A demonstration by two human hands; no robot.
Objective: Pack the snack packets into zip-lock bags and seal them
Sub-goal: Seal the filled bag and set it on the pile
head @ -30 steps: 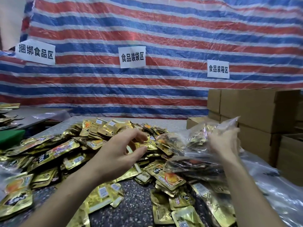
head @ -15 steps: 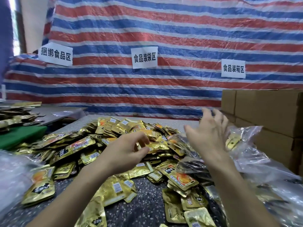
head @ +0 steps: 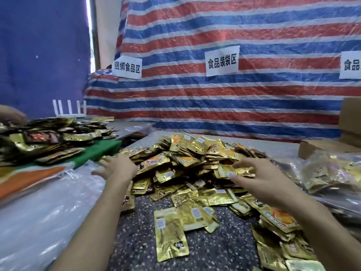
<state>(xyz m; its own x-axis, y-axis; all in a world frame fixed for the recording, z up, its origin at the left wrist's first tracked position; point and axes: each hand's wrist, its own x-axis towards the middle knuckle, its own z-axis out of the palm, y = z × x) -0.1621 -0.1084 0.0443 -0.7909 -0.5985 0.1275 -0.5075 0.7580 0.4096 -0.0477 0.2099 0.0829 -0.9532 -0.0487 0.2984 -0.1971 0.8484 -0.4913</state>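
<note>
Striped woven tarp (head: pixel 214 106) behind; dark speckled tabletop (head: pixel 140 241). Crinkled gold foil snack packets (head: pixel 185 159) heaped at 12 o'clock. Hands apart: left hand (head: pixel 117 169), fingers spread, over slick clear zip-lock bags (head: pixel 48 212) at 9 o'clock; right hand (head: pixel 261 178) pinches one packet (head: pixel 240 171) at 1 o'clock.

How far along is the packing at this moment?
Done: a few filled clear bags lie at the right; whether they are sealed cannot be told. In hand: the right hand grips a gold packet on the loose pile, while the left hand reaches, fingers spread, over the clear plastic, likely empty bags. Left: most of the job, since the big pile lies unpacked.
</note>
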